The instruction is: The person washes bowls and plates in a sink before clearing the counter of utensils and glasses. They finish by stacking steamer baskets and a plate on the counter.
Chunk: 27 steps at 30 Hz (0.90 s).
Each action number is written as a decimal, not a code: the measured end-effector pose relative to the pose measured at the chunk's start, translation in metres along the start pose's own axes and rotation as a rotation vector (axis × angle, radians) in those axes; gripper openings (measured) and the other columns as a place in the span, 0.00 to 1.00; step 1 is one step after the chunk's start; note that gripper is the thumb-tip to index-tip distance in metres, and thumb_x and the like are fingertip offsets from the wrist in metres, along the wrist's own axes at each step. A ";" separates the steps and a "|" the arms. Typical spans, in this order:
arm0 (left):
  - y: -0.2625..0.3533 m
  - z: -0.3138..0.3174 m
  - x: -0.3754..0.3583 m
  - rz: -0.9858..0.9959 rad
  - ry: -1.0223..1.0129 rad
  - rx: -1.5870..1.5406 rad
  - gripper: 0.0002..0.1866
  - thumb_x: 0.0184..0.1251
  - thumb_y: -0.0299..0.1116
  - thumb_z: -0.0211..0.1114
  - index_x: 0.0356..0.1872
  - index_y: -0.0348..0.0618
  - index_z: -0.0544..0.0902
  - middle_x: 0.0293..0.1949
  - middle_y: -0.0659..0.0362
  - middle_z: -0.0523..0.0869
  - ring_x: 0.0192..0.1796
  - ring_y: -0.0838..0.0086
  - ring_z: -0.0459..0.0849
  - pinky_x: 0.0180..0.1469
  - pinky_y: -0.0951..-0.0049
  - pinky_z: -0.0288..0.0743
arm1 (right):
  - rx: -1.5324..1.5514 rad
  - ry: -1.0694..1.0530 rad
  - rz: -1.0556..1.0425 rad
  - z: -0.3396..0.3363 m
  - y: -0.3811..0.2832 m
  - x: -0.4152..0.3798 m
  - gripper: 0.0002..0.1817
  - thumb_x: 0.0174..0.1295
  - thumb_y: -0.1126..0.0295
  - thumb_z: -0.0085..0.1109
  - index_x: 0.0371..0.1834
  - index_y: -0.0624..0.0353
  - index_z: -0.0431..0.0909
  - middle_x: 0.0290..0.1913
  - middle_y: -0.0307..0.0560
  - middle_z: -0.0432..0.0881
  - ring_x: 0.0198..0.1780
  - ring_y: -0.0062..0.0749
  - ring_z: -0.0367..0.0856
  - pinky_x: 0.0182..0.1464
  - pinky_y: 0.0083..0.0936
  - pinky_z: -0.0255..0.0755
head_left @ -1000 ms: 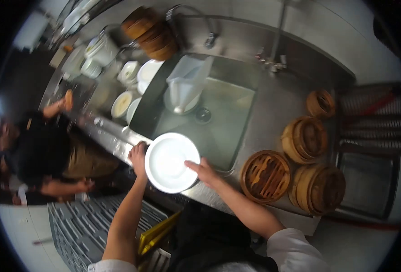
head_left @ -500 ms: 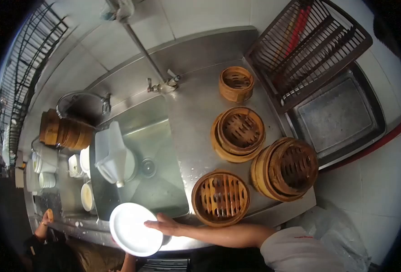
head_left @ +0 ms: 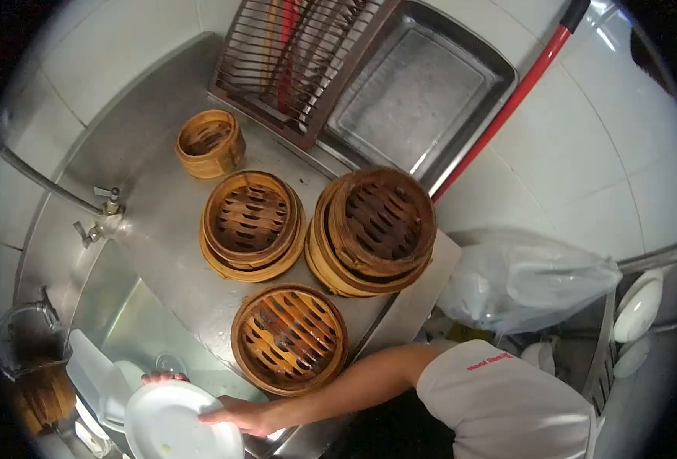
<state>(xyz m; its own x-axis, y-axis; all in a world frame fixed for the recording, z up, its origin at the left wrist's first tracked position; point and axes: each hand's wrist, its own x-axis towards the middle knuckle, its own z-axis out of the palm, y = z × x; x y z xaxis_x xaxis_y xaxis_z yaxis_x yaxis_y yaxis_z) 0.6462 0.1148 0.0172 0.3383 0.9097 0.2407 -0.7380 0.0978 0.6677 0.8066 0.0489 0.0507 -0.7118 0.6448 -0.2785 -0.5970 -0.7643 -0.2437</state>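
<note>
A round white plate (head_left: 178, 428) is held over the near edge of the sink, with a small yellowish-green speck on it. My right hand (head_left: 239, 415) grips its right rim, thumb on top and the other fingers mostly hidden. Fingertips of my left hand (head_left: 164, 376) curl over the far rim; the plate hides the rest. Just right of the plate lies a round bamboo steamer (head_left: 290, 339) with a slatted base facing up. Behind the plate, a white plastic container (head_left: 97, 375) rests in the sink (head_left: 151, 321).
Stacked steamers (head_left: 384, 222) and a nested pair (head_left: 250, 214) stand on the steel counter, a small steamer (head_left: 210, 144) farther back. Beyond are a brown rack (head_left: 308, 69), metal tray (head_left: 415, 84) and red pole (head_left: 499, 115). A plastic bag (head_left: 530, 279) hangs at right.
The view has swung right, so the steamers and sink appear farther left. The plate has tilted, and left fingertips now show at its far rim. My right hand stays on the plate.
</note>
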 end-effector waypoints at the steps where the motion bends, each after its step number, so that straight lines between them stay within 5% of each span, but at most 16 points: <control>1: -0.001 -0.003 0.004 -0.022 -0.048 -0.066 0.17 0.63 0.47 0.54 0.46 0.49 0.72 0.47 0.58 0.75 0.52 0.62 0.72 0.57 0.55 0.59 | 0.012 0.000 -0.020 0.000 -0.002 0.002 0.30 0.61 0.57 0.59 0.59 0.69 0.68 0.48 0.46 0.78 0.52 0.32 0.73 0.57 0.30 0.67; 11: -0.007 -0.045 0.016 -0.180 -0.248 -0.396 0.14 0.67 0.47 0.49 0.42 0.49 0.71 0.43 0.58 0.74 0.48 0.63 0.72 0.55 0.56 0.60 | -0.302 0.002 0.001 -0.006 -0.001 0.002 0.28 0.61 0.53 0.59 0.53 0.67 0.71 0.44 0.44 0.77 0.47 0.29 0.72 0.50 0.28 0.68; 20: -0.011 -0.046 0.013 -0.189 -0.304 -0.433 0.13 0.71 0.47 0.45 0.38 0.49 0.70 0.39 0.58 0.74 0.45 0.64 0.72 0.53 0.57 0.60 | -0.192 -0.016 0.062 -0.013 0.000 0.003 0.25 0.55 0.59 0.56 0.52 0.66 0.72 0.46 0.47 0.77 0.51 0.34 0.72 0.53 0.32 0.66; 27: -0.020 -0.047 0.007 -0.152 -0.261 -0.473 0.14 0.74 0.45 0.39 0.32 0.50 0.67 0.33 0.59 0.71 0.39 0.66 0.69 0.49 0.59 0.60 | -0.251 0.260 0.082 -0.015 -0.002 -0.001 0.28 0.54 0.50 0.57 0.48 0.64 0.74 0.47 0.49 0.76 0.51 0.35 0.70 0.53 0.33 0.63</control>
<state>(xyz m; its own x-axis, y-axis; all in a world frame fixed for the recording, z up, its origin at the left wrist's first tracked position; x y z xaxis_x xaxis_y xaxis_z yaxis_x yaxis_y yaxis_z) 0.6357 0.1386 -0.0273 0.5503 0.7470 0.3731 -0.8307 0.4450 0.3344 0.8141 0.0495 0.0376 -0.6167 0.5861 -0.5255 -0.4091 -0.8090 -0.4222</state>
